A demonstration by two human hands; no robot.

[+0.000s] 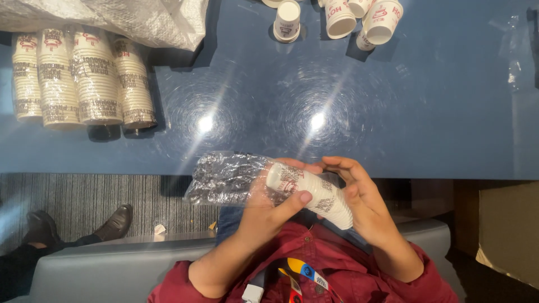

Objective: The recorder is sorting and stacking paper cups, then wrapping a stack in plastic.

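Both hands (269, 210) (362, 199) grip white cup stack (314, 193), clear wrap (224, 178).

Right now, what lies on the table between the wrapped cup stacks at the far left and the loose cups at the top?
Nothing: in the head view the blue table between the wrapped stacks and loose cups is bare, showing only light glare.

Blue table (426, 112): wrapped cup stacks (78, 76), loose cups (337, 19), plastic sheet (140, 19).

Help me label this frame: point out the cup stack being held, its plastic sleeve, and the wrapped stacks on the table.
cup stack (314, 193), head view, mid-side
plastic sleeve (224, 179), head view, crumpled middle
wrapped stacks (95, 78), head view, third stack's side
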